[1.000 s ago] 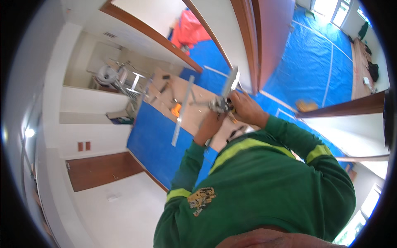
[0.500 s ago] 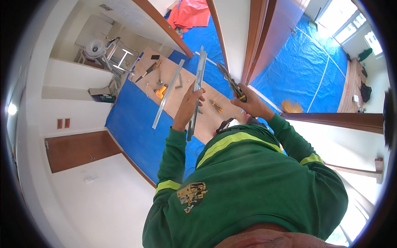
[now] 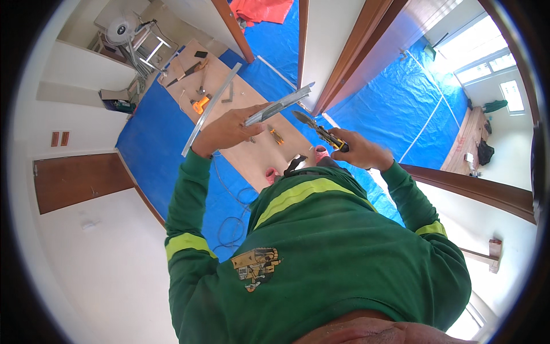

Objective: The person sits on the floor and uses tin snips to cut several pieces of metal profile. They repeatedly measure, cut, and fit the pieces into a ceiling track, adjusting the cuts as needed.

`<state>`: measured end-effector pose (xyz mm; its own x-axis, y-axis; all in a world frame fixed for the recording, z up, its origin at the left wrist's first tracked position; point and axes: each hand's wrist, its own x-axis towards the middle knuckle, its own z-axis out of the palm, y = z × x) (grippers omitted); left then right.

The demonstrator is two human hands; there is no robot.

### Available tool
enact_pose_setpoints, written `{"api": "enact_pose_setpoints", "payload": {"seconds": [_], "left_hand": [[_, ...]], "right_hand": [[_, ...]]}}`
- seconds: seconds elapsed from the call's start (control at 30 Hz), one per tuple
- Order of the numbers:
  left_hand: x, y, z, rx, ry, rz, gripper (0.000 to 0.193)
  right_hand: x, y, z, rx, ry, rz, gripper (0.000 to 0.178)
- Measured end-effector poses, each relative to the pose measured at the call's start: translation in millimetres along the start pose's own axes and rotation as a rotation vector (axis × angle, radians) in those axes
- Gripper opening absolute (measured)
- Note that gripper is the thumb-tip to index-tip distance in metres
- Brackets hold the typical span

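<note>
My left hand (image 3: 229,127) is closed around a shiny metal channel (image 3: 283,104), which points away to the upper right and is tilted. In my right hand (image 3: 366,150) is a pair of tin snips (image 3: 315,125) with black and yellow handles, its jaws aimed toward the channel but apart from it. Under my left forearm and hand, a second long metal strip (image 3: 215,103) lies across a brown board (image 3: 252,163). An orange power tool (image 3: 200,104), a hammer (image 3: 203,83) and yellow-handled pliers (image 3: 276,135) rest on that board.
Blue sheeting (image 3: 154,132) covers the floor around the board. A dark cable (image 3: 229,221) loops over it near my left side. Brown door frames (image 3: 349,57) stand ahead. A white fan (image 3: 121,27) and a stepladder (image 3: 150,49) are at the far left.
My left hand has moved left and swung the channel from near upright to slanting right. The tin snips have shifted slightly lower. My view has turned a little.
</note>
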<state>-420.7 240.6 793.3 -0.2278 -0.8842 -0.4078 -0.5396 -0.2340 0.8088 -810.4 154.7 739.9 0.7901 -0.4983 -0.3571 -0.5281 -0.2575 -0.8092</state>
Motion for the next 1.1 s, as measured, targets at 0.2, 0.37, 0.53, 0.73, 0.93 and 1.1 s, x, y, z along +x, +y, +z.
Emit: {"api": "enact_pose_setpoints", "payload": {"seconds": [0.2, 0.37, 0.53, 0.73, 0.93, 1.1], "left_hand": [[-7.2, 25.5, -14.5, 0.045, -0.144, -0.087, 0.065], [-7.8, 20.7, -14.9, 0.047, -0.174, -0.078, 0.065], [-8.4, 31.2, -21.3, 0.069, -0.211, -0.157, 0.065], [-8.5, 27.2, -22.2, 0.088, -0.17, -0.028, 0.065], [-4.8, 3.0, -20.9, 0.121, -0.149, 0.057, 0.067], [-5.8, 11.8, -25.1, 0.127, -0.199, 0.081, 0.069]], "right_hand": [[2.8, -5.4, -6.9, -0.052, -0.021, -0.032, 0.066], [7.2, -13.9, -9.8, -0.042, -0.02, -0.061, 0.066], [12.8, -15.3, -11.2, -0.051, -0.075, -0.04, 0.066], [13.0, -21.2, -11.9, -0.056, -0.115, -0.02, 0.067], [7.4, -29.7, -10.3, -0.022, -0.155, 0.048, 0.065], [4.2, -26.0, -7.0, 0.023, -0.164, 0.012, 0.068]]}}
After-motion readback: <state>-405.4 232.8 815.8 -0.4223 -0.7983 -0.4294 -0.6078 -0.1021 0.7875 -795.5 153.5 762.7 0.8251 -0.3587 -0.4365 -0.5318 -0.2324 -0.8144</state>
